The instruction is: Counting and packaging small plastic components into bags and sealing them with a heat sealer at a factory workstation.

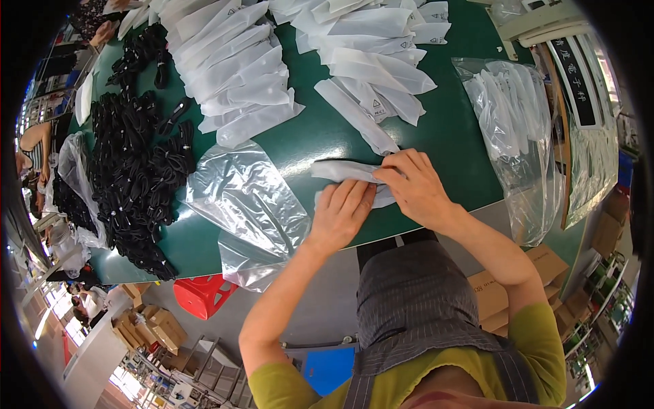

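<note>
Close to the table's near edge, my left hand (343,213) and my right hand (417,187) meet over a narrow frosted white plastic bag (340,170). The fingers of both hands are closed on it, the right thumb and forefinger pinching near its right end. Under the hands lies more white plastic, mostly hidden. Whether anything is inside the bag cannot be made out. Just beyond my right hand, another slim frosted bag (357,117) lies slanted, its near end by my fingers. Left of my left hand is a large transparent plastic bag (252,204), lying flat over the edge.
Rows of frosted bags (235,75) cover the green table's (470,163) far side. A heap of bundled black cables (133,163) lies at left. On the right sits a transparent bag (518,136) of filled white sleeves. A red stool (201,294) stands below the edge; people work at far left.
</note>
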Demonstrator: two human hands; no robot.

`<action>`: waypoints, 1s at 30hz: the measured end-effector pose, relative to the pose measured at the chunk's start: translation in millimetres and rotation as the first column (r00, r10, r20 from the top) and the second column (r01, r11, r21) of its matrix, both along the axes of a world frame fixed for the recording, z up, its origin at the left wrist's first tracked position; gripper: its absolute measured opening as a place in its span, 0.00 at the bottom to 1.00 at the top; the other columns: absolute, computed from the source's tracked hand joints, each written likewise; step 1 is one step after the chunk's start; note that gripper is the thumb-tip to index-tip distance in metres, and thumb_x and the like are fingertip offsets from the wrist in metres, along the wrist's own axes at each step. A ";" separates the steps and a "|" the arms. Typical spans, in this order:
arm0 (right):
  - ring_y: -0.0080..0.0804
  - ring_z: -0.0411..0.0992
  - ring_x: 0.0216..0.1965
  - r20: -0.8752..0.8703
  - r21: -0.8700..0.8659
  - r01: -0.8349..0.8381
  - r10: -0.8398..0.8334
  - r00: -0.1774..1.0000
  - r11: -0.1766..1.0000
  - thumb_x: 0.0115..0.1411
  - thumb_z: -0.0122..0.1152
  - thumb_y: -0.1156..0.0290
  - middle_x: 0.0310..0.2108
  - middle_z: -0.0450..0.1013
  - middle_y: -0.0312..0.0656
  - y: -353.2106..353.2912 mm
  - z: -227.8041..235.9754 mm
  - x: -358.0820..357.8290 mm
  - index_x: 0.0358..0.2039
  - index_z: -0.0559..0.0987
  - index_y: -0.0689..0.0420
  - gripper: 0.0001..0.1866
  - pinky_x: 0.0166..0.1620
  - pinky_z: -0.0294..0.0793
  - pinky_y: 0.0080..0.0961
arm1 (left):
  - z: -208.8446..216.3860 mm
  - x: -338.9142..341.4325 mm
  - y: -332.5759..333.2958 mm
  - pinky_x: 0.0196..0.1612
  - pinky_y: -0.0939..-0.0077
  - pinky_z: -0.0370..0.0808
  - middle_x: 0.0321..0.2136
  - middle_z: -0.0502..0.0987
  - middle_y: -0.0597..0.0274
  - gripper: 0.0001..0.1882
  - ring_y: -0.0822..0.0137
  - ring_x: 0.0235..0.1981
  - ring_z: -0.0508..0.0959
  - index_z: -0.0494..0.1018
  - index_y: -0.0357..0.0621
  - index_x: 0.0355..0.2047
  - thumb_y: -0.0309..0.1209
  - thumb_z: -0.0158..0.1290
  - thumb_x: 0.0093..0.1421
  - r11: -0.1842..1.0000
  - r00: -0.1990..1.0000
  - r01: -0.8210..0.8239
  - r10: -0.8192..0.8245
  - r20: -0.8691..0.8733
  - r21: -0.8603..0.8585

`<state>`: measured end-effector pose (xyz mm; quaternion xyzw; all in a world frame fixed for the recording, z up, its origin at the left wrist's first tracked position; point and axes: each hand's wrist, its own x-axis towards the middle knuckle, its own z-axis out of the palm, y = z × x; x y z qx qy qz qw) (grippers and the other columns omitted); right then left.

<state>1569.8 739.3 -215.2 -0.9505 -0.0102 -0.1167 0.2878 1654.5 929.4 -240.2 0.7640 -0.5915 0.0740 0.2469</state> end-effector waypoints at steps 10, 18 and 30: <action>0.40 0.68 0.45 -0.003 0.095 0.233 -0.233 0.972 0.968 0.53 0.66 0.70 0.38 0.71 0.39 -8.6 11.1 43.1 0.40 0.76 0.54 0.13 0.47 0.66 0.35 | -8.9 15.4 -5.2 0.61 0.53 0.61 0.54 0.70 0.52 0.21 0.54 0.58 0.69 0.73 0.40 0.43 0.39 0.59 0.53 0.993 0.982 0.077 -0.061 -0.179 0.084; 0.39 0.69 0.45 -0.044 0.278 0.080 -0.071 0.997 0.957 0.53 0.64 0.75 0.41 0.72 0.38 -27.9 9.0 33.7 0.40 0.77 0.55 0.13 0.49 0.69 0.34 | 17.2 30.7 -22.8 0.54 0.50 0.65 0.52 0.69 0.47 0.29 0.50 0.51 0.70 0.71 0.43 0.49 0.41 0.64 0.48 0.993 0.986 0.079 -0.064 -0.156 0.091; 0.41 0.66 0.47 -0.006 0.180 0.011 -0.010 1.000 0.984 0.51 0.60 0.77 0.42 0.69 0.38 -36.3 3.1 27.4 0.42 0.77 0.55 0.15 0.50 0.65 0.35 | 13.8 28.6 -22.6 0.62 0.44 0.56 0.56 0.66 0.42 0.42 0.43 0.60 0.64 0.68 0.40 0.53 0.45 0.70 0.39 0.976 0.982 0.084 -0.047 -0.182 0.201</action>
